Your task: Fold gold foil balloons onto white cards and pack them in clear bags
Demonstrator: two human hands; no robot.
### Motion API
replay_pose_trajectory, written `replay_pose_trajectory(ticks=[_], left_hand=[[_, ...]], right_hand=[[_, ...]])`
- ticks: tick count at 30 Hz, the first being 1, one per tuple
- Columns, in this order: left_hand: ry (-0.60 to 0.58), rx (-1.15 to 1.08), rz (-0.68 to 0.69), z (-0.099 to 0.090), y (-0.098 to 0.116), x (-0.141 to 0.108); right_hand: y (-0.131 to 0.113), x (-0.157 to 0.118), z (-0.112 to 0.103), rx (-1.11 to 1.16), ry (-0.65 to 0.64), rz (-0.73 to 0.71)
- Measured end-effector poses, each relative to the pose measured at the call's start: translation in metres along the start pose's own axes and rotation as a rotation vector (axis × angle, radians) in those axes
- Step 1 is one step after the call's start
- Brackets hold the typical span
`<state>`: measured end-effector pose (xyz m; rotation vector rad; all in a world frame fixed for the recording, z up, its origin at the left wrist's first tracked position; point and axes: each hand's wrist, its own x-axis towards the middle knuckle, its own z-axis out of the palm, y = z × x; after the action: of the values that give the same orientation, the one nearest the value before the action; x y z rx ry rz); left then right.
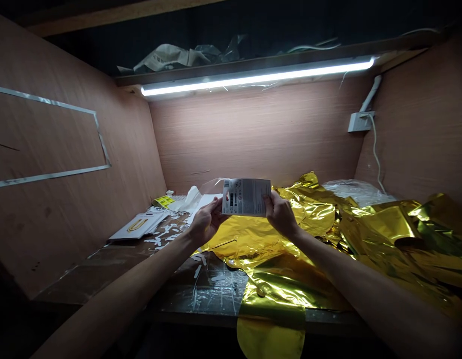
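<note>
Head view: the left hand point(206, 222) and right hand point(280, 214) pinch a printed card point(246, 197) by its sides above gold foil point(276, 294) on the tabletop point(104, 259), where a loosened pinch could drop it.

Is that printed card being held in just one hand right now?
No, the printed card is held up by both hands, with its left edge in the left hand and its right edge in the right hand.

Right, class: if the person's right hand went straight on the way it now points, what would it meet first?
The right hand is gripping the printed card, so it meets that first. Past the card, its line seems to reach the wooden back wall, though depth is hard to judge here.
</note>
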<state>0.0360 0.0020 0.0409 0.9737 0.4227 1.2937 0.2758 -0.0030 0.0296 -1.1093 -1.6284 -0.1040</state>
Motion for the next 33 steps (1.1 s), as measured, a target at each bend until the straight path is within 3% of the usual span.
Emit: replay_pose_trajectory(ticks=[6, 12, 20, 27, 33], left_hand=[[0.039, -0.030, 0.072, -0.003, -0.006, -0.001], [0.049, -0.016, 0.086, -0.006, -0.009, 0.000], [0.113, -0.056, 0.082, -0.008, -0.014, 0.003], [0.093, -0.035, 0.153, -0.001, -0.002, 0.004], [0.082, 0.028, 0.124, 0.001, -0.011, -0.003]], right_hand=[[-0.011, -0.010, 0.010, 0.073, 0.004, 0.075], [-0.020, -0.017, 0.020, 0.621, -0.220, 0.340], [-0.018, -0.015, 0.027, 0.760, -0.330, 0.269], [0.005, -0.007, 0.028, 0.616, -0.401, 0.196], [-0.005, -0.003, 0.021, 0.656, -0.376, 0.161]])
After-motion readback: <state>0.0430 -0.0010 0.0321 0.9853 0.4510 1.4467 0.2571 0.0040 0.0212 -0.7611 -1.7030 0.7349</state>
